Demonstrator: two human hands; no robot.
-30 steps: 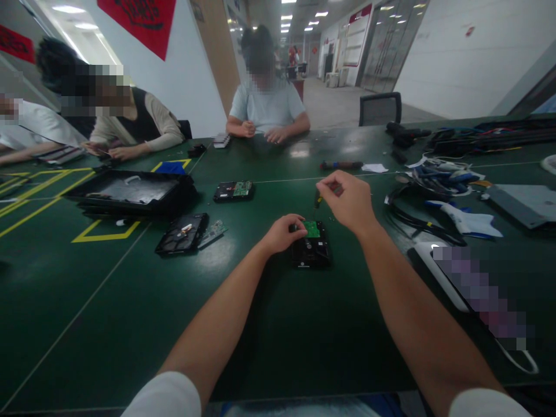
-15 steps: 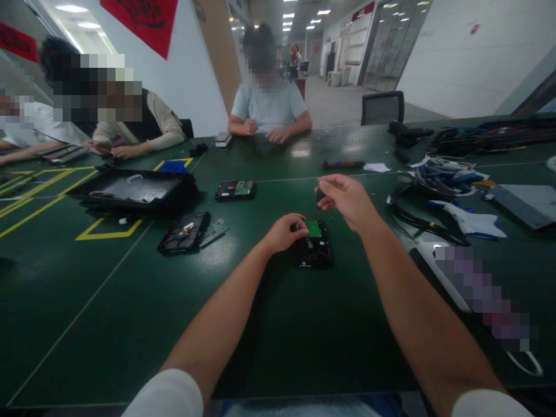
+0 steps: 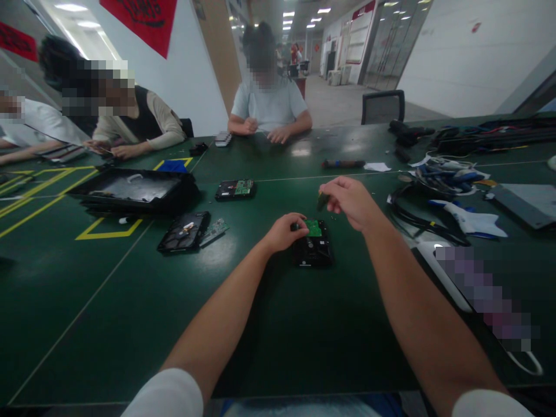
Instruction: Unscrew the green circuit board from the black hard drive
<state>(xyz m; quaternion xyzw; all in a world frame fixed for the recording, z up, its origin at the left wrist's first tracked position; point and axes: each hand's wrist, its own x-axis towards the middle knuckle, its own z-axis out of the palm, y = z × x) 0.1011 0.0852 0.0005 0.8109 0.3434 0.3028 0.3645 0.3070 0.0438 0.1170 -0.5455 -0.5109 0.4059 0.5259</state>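
Observation:
In front of me a black hard drive (image 3: pixel 319 252) lies flat on the green table, a green circuit board (image 3: pixel 313 228) on its upper face. My left hand (image 3: pixel 284 231) is closed at the drive's left far edge, thumb and fingertips pressed on it beside the board. Raised above and beyond the drive, my right hand (image 3: pixel 347 200) pinches a small dark green piece (image 3: pixel 322 201) with a yellowish top. Its kind cannot be made out. To the left lies another opened black hard drive (image 3: pixel 182 233), a loose circuit board (image 3: pixel 215 233) against its side.
A third hard drive (image 3: pixel 235 190) lies farther back, right of a black tray (image 3: pixel 134 188). Cables (image 3: pixel 452 176), a grey box (image 3: pixel 527 204) and a white-edged device (image 3: pixel 447 278) are on the right. A screwdriver-like tool (image 3: pixel 343 164) lies beyond my right hand. People (image 3: pixel 269 110) sit opposite.
My right hand has turned slightly, so the small dark green piece in its fingers shows more plainly. My left hand and the hard drive have stayed in place.

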